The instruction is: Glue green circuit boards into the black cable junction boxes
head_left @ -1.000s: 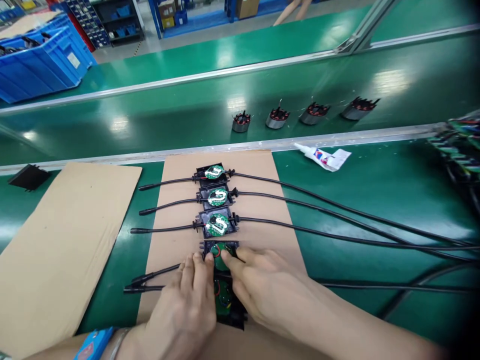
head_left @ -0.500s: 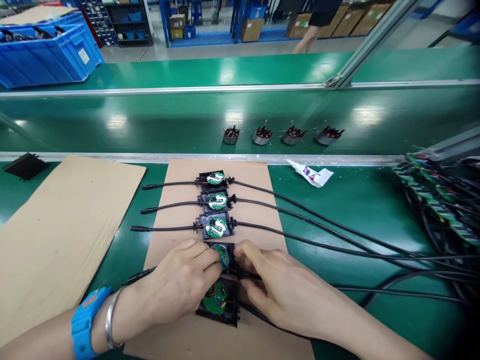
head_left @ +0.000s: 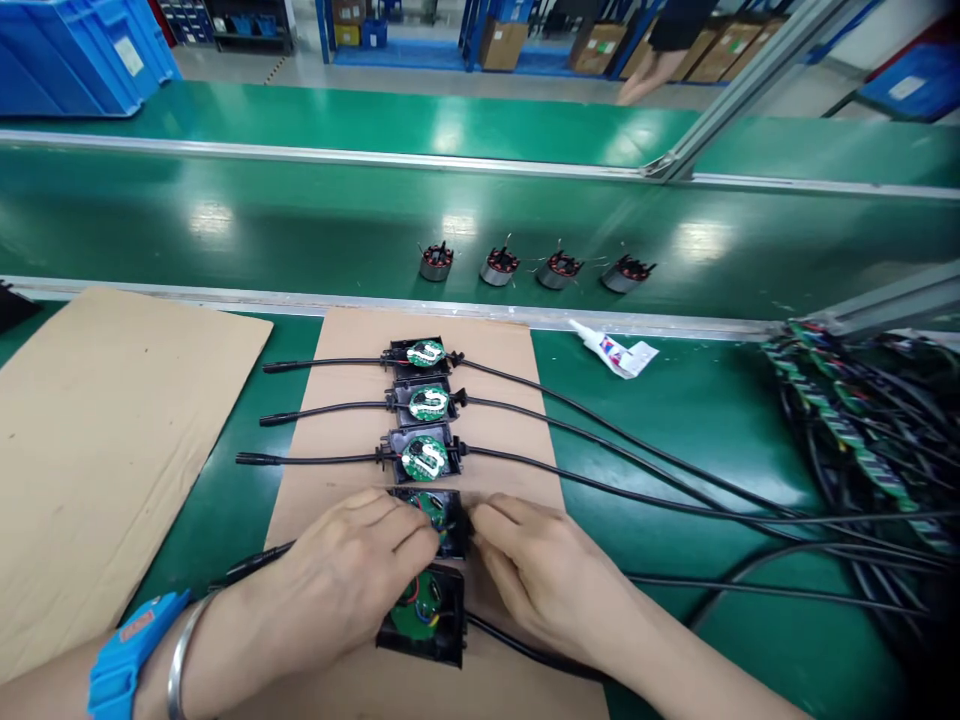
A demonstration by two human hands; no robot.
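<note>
My left hand (head_left: pixel 356 560) is closed at the left side of a black plastic housing (head_left: pixel 454 525) with a green circuit board (head_left: pixel 433 508) in it. Its fingertips press at the board's left edge and are partly hidden. At the housing's right side, my right hand (head_left: pixel 536 555) pinches the black cable where it enters; the fingers cover most of that spot. Just below lies another open housing (head_left: pixel 448 640) with a green board (head_left: pixel 414 615) and coloured wires. Above, three open housings hold boards with white paste, such as the nearest board (head_left: pixel 424 459), with cables out both sides.
Brown cardboard (head_left: pixel 517 400) lies under the housings, and another sheet (head_left: pixel 135 420) at left. A white glue tube (head_left: pixel 615 350) lies right of it. Several motor stators (head_left: pixel 501 266) stand behind. Bundled cables and boards (head_left: pixel 862 430) pile up at right. A blue crate (head_left: pixel 82 55) sits far left.
The view has shifted, so the bench items appear further left. My right hand's thumb and fingers have drawn closer together at the housing's right side. My left hand stays at the same housing.
</note>
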